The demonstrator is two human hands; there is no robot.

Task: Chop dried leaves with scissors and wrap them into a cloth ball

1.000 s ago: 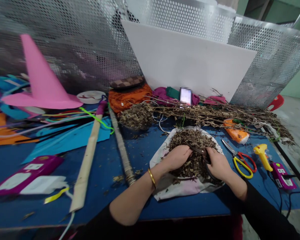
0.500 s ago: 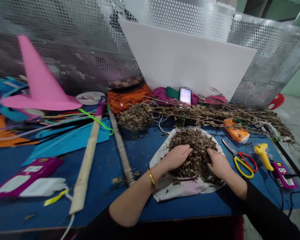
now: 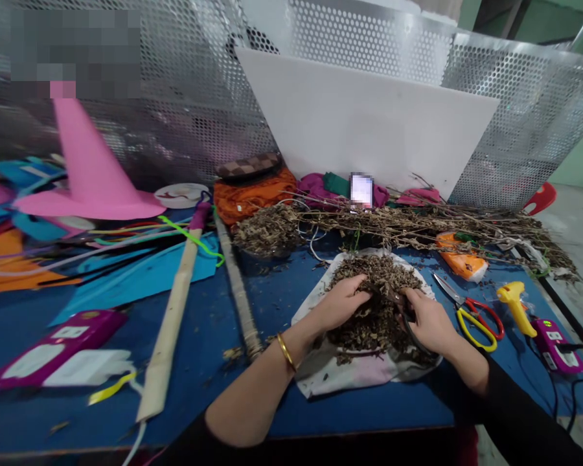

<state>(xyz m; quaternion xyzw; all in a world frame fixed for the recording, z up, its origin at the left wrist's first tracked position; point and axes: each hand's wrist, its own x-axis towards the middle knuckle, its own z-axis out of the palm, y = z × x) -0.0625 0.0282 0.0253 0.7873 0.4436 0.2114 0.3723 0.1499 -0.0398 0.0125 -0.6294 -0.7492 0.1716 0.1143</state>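
Observation:
Dried brown leaves (image 3: 369,265) lie heaped on a white cloth (image 3: 315,382) in front of me. In my right hand (image 3: 430,320) is a pair of dark-handled scissors (image 3: 408,327), its blades reaching into the heap, partly hidden against the leaves. My left hand (image 3: 342,304), with a gold bangle (image 3: 286,351) at the wrist, is at the heap's left side. Its thumb and fingers are curled around a little of the dried leaves, close to the scissor blades. A second pair of scissors (image 3: 469,314), with red and yellow handles, rests right of the cloth.
Long dried stalks (image 3: 418,223) stretch along the back, before a white board (image 3: 369,116) and a lit phone (image 3: 362,191). A yellow glue gun (image 3: 517,307) and purple power box (image 3: 558,346) are at right. Leftward are a wooden stick (image 3: 170,336) and pink cone hat (image 3: 87,162).
My left thumb and fingers have parted slightly at the heap. The scissors in my right hand have shifted a little in the leaves, and the whole view has moved slightly.

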